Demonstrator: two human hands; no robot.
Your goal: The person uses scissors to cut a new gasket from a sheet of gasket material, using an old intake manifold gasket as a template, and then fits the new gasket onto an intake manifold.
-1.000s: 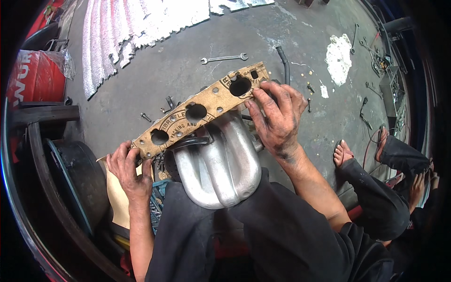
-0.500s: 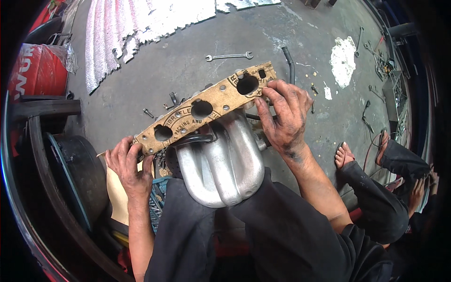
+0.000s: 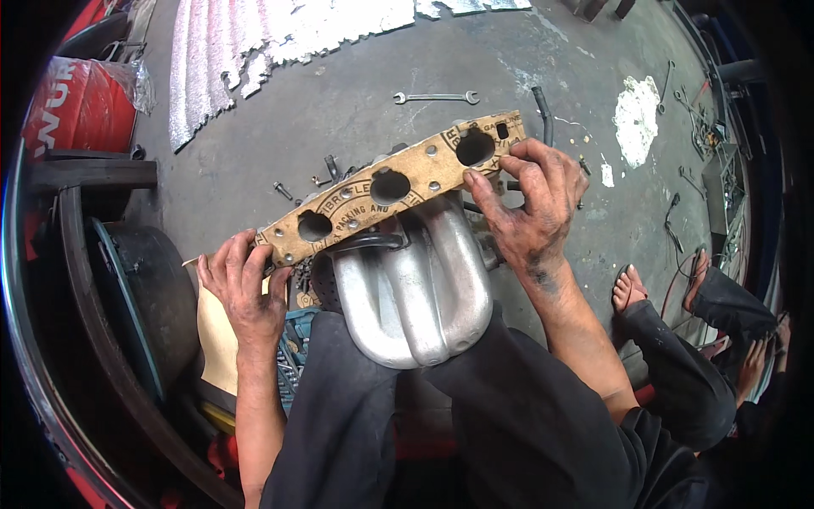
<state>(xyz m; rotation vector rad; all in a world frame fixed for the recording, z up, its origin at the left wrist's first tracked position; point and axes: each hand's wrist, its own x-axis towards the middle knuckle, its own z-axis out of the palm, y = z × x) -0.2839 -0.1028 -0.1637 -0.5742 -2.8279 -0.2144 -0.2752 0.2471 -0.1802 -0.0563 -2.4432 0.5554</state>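
A tan gasket point(image 3: 415, 165) with three large round holes and several small ones lies along the flange of a silver intake manifold point(image 3: 415, 314). The manifold's curved pipes rest between my thighs. At the gasket's left end, my left hand point(image 3: 246, 288) is closed, fingers over the end and thumb below. My right hand point(image 3: 538, 208) pinches the right end, its index finger on the face and its thumb against the lower edge beside the last hole. Small round metal spots show through the little holes. The flange's underside is hidden.
On the floor lie an open-end wrench point(image 3: 437, 98), a black hose point(image 3: 544, 117), bolts point(image 3: 282, 191) and a silver foil sheet point(image 3: 288, 34). Left are a red drum point(image 3: 80, 110) and a teal tool case point(image 3: 294, 339). Another person's foot point(image 3: 629, 288) is at right, near a metal tray point(image 3: 721, 199).
The whole view has shifted, so things appear farther right. My right thumb has moved left along the gasket's lower edge, away from the index finger. My left hand keeps its hold.
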